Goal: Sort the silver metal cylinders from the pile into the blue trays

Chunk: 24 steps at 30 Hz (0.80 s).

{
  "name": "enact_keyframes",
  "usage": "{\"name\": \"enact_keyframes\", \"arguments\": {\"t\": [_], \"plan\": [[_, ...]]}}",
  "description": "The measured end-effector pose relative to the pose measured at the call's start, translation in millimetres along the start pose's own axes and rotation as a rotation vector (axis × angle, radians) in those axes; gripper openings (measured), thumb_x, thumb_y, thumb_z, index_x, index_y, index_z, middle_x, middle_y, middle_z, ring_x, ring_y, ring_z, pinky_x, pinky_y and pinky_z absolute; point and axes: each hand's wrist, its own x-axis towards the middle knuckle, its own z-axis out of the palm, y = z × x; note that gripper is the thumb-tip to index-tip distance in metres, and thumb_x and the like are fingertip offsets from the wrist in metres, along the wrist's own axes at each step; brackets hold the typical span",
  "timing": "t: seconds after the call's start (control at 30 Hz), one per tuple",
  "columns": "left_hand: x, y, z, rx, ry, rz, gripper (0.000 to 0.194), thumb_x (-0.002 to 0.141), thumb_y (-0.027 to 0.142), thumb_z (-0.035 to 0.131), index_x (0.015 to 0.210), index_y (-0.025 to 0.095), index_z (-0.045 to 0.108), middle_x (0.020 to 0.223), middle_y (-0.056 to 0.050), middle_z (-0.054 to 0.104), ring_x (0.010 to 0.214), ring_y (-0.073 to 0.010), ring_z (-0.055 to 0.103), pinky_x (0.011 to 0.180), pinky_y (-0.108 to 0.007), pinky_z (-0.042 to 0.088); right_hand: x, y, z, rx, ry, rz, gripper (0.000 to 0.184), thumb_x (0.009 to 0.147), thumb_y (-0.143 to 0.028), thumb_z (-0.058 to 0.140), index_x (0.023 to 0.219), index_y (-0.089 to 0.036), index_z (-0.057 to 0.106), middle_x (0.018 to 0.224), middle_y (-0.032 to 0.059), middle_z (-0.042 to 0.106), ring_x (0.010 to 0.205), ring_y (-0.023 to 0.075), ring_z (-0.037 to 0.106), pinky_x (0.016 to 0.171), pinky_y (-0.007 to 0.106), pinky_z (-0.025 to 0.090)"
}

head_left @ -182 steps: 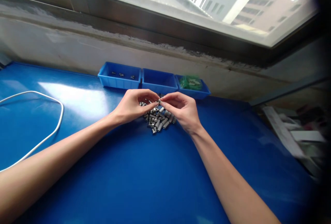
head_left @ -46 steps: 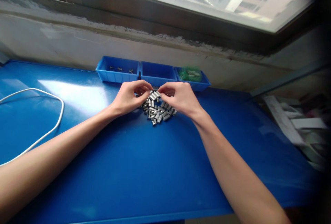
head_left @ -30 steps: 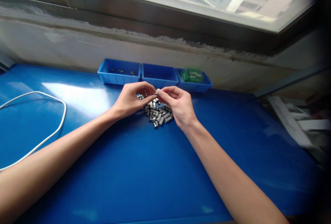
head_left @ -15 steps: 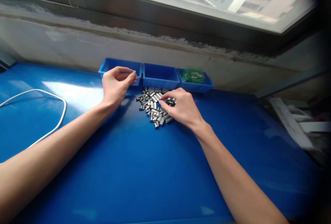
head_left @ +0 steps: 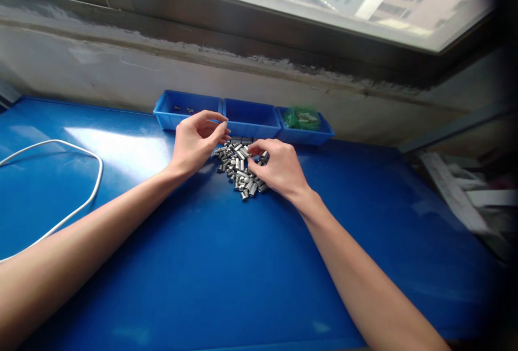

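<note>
A heap of small silvery metal parts [head_left: 242, 174] lies on the blue table [head_left: 226, 264], some like short screws and others like longer metal cylinders. My right hand [head_left: 279, 168] is at the heap's right side, thumb and index finger apart around its edge, with no part visible between them. Just left of the heap, above the table, hovers my left hand [head_left: 196, 139]. Its fingers are loosely curved, and nothing shows in them. Behind it, the left blue bin [head_left: 170, 119] has a few small screws [head_left: 189, 110] on its floor.
A middle blue bin [head_left: 253, 127] and a right blue bin [head_left: 305, 136], which contains a green bag [head_left: 301, 117], stand in line along the wall. A white cable [head_left: 99, 164] curves across the table at left. A window [head_left: 283, 21] is above the wall.
My left hand has let go of a small metal part and moved right, from the left bin towards the heap. Between my right thumb and index finger the gap has widened slightly.
</note>
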Motion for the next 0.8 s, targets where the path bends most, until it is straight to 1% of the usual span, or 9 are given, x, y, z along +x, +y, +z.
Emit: {"name": "enact_keyframes", "arguments": {"t": [0.07, 0.17, 0.27, 0.4, 0.5, 0.6, 0.7, 0.8], "plan": [[-1, 0, 0.5, 0.014, -0.037, 0.003, 0.027, 0.084, 0.038, 0.077, 0.097, 0.015, 0.072, 0.08, -0.006, 0.077, 0.072, -0.0187, 0.076, 0.07, -0.028, 0.064, 0, 0, 1, 0.086, 0.077, 0.008, 0.013, 0.078, -0.013, 0.067, 0.087, -0.019, 0.074, 0.087, 0.0039, 0.076, 0.081, 0.0205, 0.072, 0.078, 0.032, 0.055], [-2, -1, 1.1, 0.037, -0.101, 0.005, 0.027, 0.085, 0.038, 0.075, 0.098, 0.015, 0.073, 0.081, -0.006, 0.077, 0.077, -0.0202, 0.077, 0.071, -0.028, 0.063, 0, 1, 1, 0.311, 0.148, 0.087, 0.009, 0.078, -0.015, 0.069, 0.086, -0.019, 0.073, 0.086, 0.0029, 0.076, 0.076, 0.0192, 0.074, 0.074, 0.03, 0.059], [-4, 0, 1.4, 0.086, -0.162, 0.02, 0.024, 0.085, 0.034, 0.074, 0.1, 0.015, 0.074, 0.087, -0.007, 0.078, 0.081, -0.0199, 0.076, 0.074, -0.027, 0.061, 0, 3, 1, 0.535, 0.139, 0.179, 0.012, 0.078, -0.022, 0.076, 0.09, -0.019, 0.074, 0.089, 0.0032, 0.078, 0.081, 0.0208, 0.076, 0.077, 0.031, 0.062], [-7, 3, 0.7, 0.139, -0.265, 0.069, 0.026, 0.085, 0.029, 0.073, 0.107, 0.014, 0.074, 0.096, -0.008, 0.078, 0.088, -0.0193, 0.075, 0.081, -0.027, 0.06, -2, 5, 1, 0.741, 0.143, 0.239, 0.023, 0.073, -0.031, 0.086, 0.09, -0.02, 0.074, 0.093, 0.0041, 0.079, 0.09, 0.0224, 0.077, 0.087, 0.034, 0.063], [-9, 2, 1.0, 0.142, -0.362, 0.112, 0.03, 0.085, 0.028, 0.072, 0.112, 0.014, 0.073, 0.1, -0.008, 0.078, 0.088, -0.0186, 0.074, 0.082, -0.028, 0.06, -5, 5, 0, 0.825, 0.141, 0.262, 0.027, 0.071, -0.036, 0.089, 0.087, -0.02, 0.074, 0.087, 0.0038, 0.079, 0.084, 0.0219, 0.077, 0.081, 0.033, 0.064], [-12, 0, 3.5, 0.131, -0.426, 0.155, 0.029, 0.085, 0.027, 0.073, 0.112, 0.014, 0.073, 0.103, -0.009, 0.077, 0.085, -0.0171, 0.073, 0.079, -0.026, 0.061, -7, 4, -1, 0.86, 0.141, 0.249, 0.026, 0.074, -0.039, 0.088, 0.085, -0.02, 0.073, 0.082, 0.0034, 0.078, 0.077, 0.0204, 0.076, 0.074, 0.031, 0.062], [-14, 0, 5.8, 0.114, -0.429, 0.171, 0.023, 0.086, 0.028, 0.074, 0.104, 0.014, 0.075, 0.096, -0.008, 0.078, 0.081, -0.0161, 0.073, 0.076, -0.025, 0.06, -9, 2, 0, 0.868, 0.147, 0.232, 0.026, 0.075, -0.041, 0.087, 0.083, -0.021, 0.072, 0.079, 0.0025, 0.077, 0.075, 0.0193, 0.075, 0.071, 0.029, 0.06], [-15, 3, 5.9, 0.104, -0.396, 0.139, 0.02, 0.086, 0.033, 0.076, 0.093, 0.014, 0.075, 0.09, -0.007, 0.077, 0.08, -0.0165, 0.073, 0.076, -0.025, 0.06, -9, 1, 2, 0.893, 0.129, 0.24, 0.028, 0.074, -0.044, 0.087, 0.081, -0.021, 0.072, 0.078, 0.0022, 0.077, 0.074, 0.0194, 0.075, 0.071, 0.03, 0.06]]}}
